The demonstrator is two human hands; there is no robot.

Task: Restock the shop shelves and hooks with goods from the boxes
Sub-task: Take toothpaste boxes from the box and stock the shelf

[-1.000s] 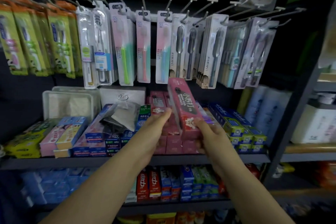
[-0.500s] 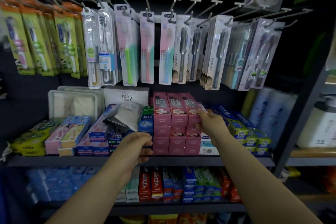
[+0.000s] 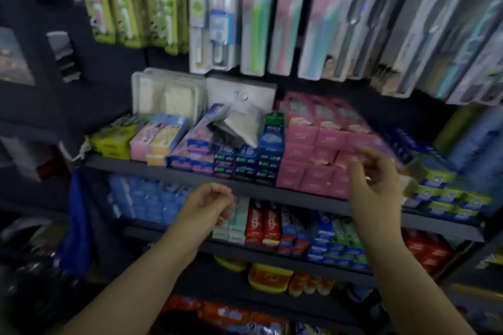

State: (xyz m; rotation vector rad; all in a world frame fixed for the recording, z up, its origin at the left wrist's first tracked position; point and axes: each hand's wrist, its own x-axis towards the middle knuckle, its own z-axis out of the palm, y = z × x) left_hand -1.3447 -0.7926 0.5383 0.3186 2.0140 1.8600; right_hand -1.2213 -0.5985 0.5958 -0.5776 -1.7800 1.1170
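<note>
Item: stacked pink cardboard toothpaste boxes (image 3: 318, 149), centre-right, on the dark metal shelf (image 3: 168, 171). Your left hand (image 3: 209, 205) loosely curled, empty; right hand (image 3: 377, 177) relaxed, empty, just before the stack. Risk: brushing its front topples boxes.

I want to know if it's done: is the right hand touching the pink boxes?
Cannot tell. In the head view the blurred right hand overlaps the pink boxes.

A blue cloth bag (image 3: 77, 228) hangs at eight o'clock, beside the shelving's left end. At ten o'clock, a small dark striped card (image 3: 63, 56) sits against the dark wall, blurred.
</note>
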